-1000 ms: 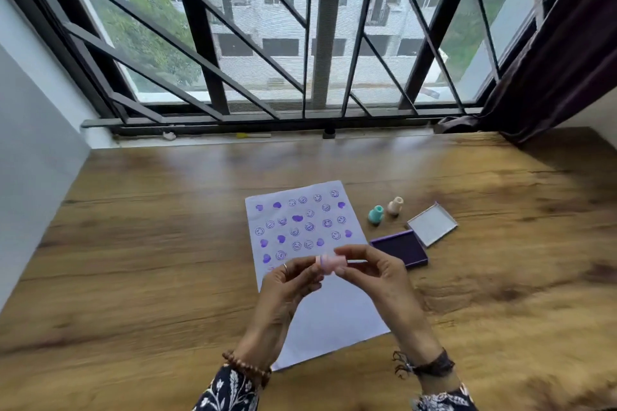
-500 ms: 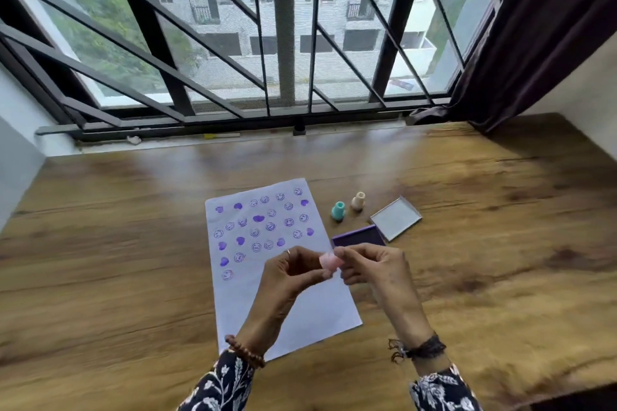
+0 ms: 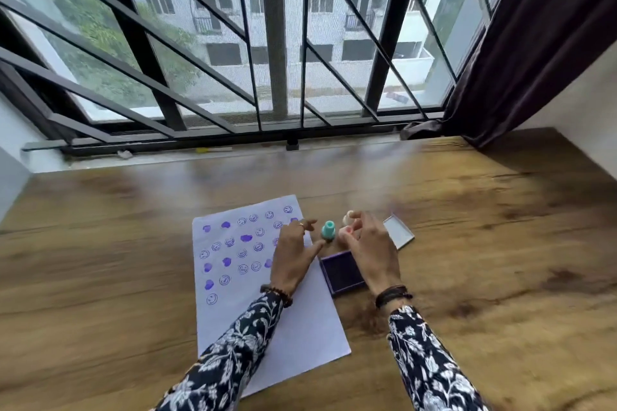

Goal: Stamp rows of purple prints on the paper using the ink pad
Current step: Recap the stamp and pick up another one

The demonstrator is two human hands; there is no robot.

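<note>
Table: broad wooden table (image 3: pixel 467 243) with brown grain and a smooth sheen; wide bare boards to the left, right and far side, up to the barred window (image 3: pixel 273 43).
Curtain: dark cloth curtain (image 3: pixel 534 43) hanging at the table's far right corner.
Paper: white rectangular sheet of paper (image 3: pixel 300 334), flat and slightly skewed, its near corner close to the table's front edge; rows of purple smiley and blob prints (image 3: pixel 230 250) fill its far half.
Ink pad: square purple ink pad (image 3: pixel 342 272), open, touching the sheet's right edge.
Lid: pale flat lid (image 3: pixel 399 232) just beyond the pad, partly behind the right hand.
Left hand (image 3: pixel 292 253): fingers loosely spread above the sheet's right edge, holding nothing, forefinger by the teal plastic stamp (image 3: pixel 328 230), which stands upright.
Right hand (image 3: pixel 370 250): fingertips pinched on a small pink stamp (image 3: pixel 347 231), above the pad's far edge.
Cream stamp (image 3: pixel 349 216): small, rounded, just behind the right fingers.
</note>
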